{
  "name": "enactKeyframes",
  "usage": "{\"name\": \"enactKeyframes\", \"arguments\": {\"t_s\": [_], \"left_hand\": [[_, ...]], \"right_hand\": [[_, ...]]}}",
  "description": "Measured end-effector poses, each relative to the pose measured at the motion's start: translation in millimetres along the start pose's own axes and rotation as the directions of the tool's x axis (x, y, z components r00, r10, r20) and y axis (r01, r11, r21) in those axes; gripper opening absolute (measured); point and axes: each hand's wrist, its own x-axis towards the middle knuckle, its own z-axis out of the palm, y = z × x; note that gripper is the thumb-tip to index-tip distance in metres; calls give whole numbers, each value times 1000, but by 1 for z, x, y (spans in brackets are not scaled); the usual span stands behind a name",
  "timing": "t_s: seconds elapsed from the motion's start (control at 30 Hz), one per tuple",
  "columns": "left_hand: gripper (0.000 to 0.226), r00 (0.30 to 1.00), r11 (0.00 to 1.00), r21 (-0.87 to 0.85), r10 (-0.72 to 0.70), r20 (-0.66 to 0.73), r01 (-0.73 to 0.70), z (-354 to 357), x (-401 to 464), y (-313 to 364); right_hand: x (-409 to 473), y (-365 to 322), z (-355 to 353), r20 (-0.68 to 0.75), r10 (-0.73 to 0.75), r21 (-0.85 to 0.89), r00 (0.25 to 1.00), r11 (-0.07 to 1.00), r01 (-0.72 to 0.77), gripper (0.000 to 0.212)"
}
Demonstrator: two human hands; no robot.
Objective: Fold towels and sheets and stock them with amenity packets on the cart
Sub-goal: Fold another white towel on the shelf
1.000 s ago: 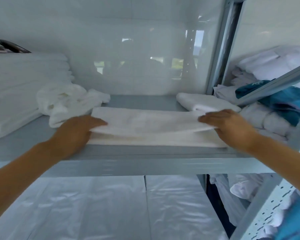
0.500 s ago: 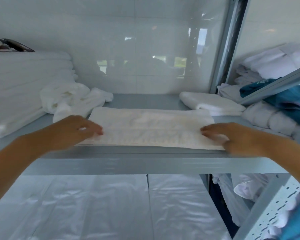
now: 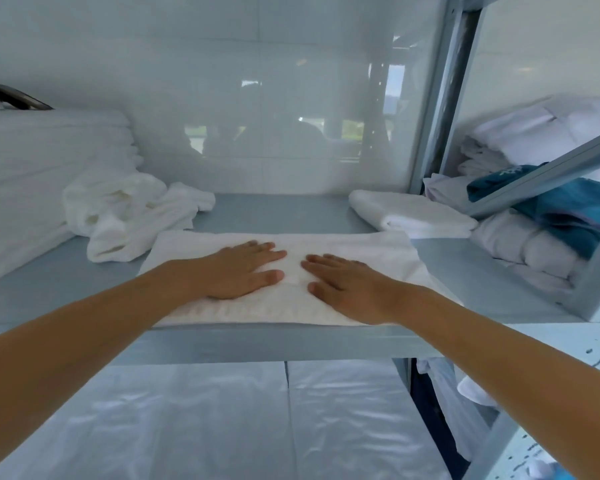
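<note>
A white towel lies folded flat near the front edge of the grey-blue metal shelf. My left hand rests palm down on its middle, fingers spread and pointing right. My right hand lies flat beside it, fingers pointing left, the fingertips of both hands a short gap apart. Neither hand grips anything.
A crumpled white towel sits at the back left beside a tall stack of white linen. A folded white towel lies at the back right. The neighbouring rack holds white bundles and teal cloth. Plastic-wrapped packs fill the shelf below.
The towel was laid down flat, and both hands left its outer ends and slid inward to its middle, now lying flat on it.
</note>
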Motion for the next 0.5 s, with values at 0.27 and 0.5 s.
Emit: {"name": "enactKeyframes", "arguments": {"t_s": [0.27,0.5], "left_hand": [[71,994,995,-21,92,-58,-94,1,-26,4],[82,991,991,7,-131,31,131,-14,-9,6]], "right_hand": [[-14,59,-30,31,122,128,992,984,-125,58],[-1,94,-40,5,344,-90,939,935,-343,49]]}}
